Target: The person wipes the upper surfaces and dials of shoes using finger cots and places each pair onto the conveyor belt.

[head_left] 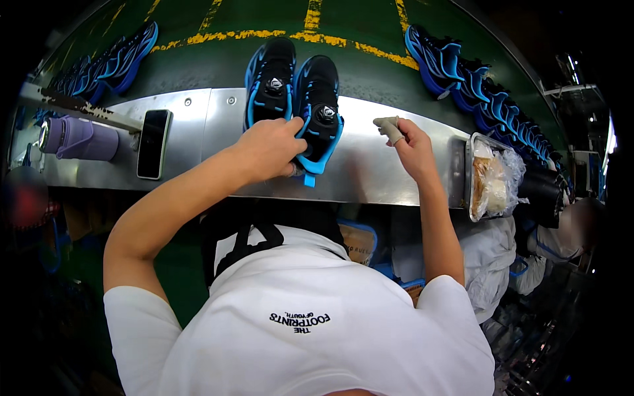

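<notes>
A pair of black and blue sneakers with round dials stands toes away from me, across the far edge of the metal bench. My left hand (276, 148) is closed at the heel of the right sneaker (321, 99); some of its fingertips are hidden behind the collar. A blue tab hangs from that heel. The left sneaker (269, 79) stands close beside it, partly covered by my hand. To the right, over the bench, my right hand (413, 146) is raised with curled fingers and beige coverings at the fingertips. Anything small pinched there cannot be made out.
On the metal bench (376, 168) lie a phone (154, 144) and a lilac bottle (86, 138) at the left. A metal tray (473, 178) with plastic-wrapped material sits at the right end. Rows of similar sneakers (462, 82) stand on the green surface beyond, right and left.
</notes>
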`<state>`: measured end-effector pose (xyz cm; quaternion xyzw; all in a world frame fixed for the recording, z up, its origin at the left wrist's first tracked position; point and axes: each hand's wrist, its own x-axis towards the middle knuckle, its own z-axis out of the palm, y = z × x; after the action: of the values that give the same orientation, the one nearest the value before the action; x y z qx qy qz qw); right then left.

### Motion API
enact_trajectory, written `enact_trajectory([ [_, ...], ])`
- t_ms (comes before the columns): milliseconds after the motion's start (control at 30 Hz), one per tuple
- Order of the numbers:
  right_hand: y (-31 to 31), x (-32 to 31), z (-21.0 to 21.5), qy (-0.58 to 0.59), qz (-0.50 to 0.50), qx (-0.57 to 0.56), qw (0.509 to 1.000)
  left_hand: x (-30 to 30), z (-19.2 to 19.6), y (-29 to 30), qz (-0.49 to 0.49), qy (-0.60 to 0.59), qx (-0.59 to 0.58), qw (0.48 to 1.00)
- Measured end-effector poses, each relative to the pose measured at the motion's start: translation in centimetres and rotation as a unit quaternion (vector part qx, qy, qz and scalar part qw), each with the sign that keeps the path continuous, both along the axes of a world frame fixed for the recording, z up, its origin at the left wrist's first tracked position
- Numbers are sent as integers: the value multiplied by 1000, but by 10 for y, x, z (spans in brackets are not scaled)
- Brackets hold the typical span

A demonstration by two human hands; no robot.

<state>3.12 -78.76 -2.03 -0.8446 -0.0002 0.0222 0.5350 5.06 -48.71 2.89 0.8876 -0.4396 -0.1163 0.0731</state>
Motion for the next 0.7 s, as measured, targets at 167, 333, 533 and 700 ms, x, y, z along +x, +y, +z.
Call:
enact_trajectory([
  [167, 45, 8, 28, 9, 82, 100, 992, -35, -8, 5, 17, 26, 10, 999],
  [333, 104, 39, 53, -70, 211, 10, 975, -39, -13, 1, 28, 1, -32, 999],
  [533, 146, 61, 37, -138, 313, -95, 935, -44, -14, -3, 45, 3, -26, 999],
  [700, 158, 44, 26, -226, 203, -143, 942, -46, -16, -6, 53, 4, -33, 998],
])
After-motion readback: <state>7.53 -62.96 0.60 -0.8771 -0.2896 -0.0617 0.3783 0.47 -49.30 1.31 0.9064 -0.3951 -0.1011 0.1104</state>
